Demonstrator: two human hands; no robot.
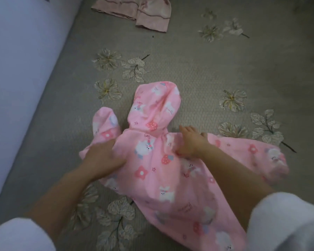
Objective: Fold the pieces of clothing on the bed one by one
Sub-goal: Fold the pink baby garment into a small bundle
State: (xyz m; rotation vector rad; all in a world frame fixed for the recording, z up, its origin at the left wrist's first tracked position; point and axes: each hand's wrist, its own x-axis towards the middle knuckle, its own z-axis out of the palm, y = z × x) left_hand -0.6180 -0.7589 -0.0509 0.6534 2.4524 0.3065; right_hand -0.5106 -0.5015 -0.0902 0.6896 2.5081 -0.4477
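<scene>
Head view: two hands are on one pink hooded top (152, 160).
Left fingers: they curl into the cloth by one sleeve and hold it. The tips are hidden in the folds.
Right fingers (186, 132): they lie flat and mostly straight on the other shoulder, pressing the cloth down.
Left hand (103, 158): it sits at the edge of the top, just beside the bunched-up sleeve (105, 124).
Right hand (190, 144): it rests near the bottom of the hood (156, 105).
How the top feels: I think it is soft, light and floppy. It will bend anywhere and will not break.
Where to hold it: the shoulders and the sleeve ends look best, so the cloth can be pulled smooth.
How the top looks: pink, with white bunnies, flowers and little stars. The hood points away. The far sleeve is blurry.
Where it is: spread in the middle of the bed cover (198, 73), not yet folded.
Farther away: a shiny pink garment (134, 13) lies well apart at the top.
</scene>
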